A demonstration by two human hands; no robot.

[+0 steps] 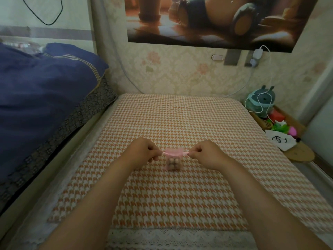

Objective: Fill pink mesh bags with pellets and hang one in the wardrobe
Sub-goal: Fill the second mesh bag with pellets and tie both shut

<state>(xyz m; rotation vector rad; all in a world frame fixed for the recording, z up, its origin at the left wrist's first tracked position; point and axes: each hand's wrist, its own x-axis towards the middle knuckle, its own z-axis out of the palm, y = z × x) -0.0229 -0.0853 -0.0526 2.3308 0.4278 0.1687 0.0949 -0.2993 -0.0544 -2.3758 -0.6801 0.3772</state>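
I saw one pink mesh bag [173, 160] already holding pellets [172, 163], standing on the houndstooth tabletop [180, 195] — left hand [144, 150] and right hand [207, 153] each pinched a drawstring end, cinching it; hanging remained.

Fig. 1. I can read no text, label or number (black marks on the white cloth [280, 141] are too blurred).

We're in a home bedroom here: a bed [79, 116] with a navy duvet [45, 87] on the left, floral wallpaper [171, 73] behind. A cartoon poster [207, 18] up top, a charger [257, 54] plugged into the wall.
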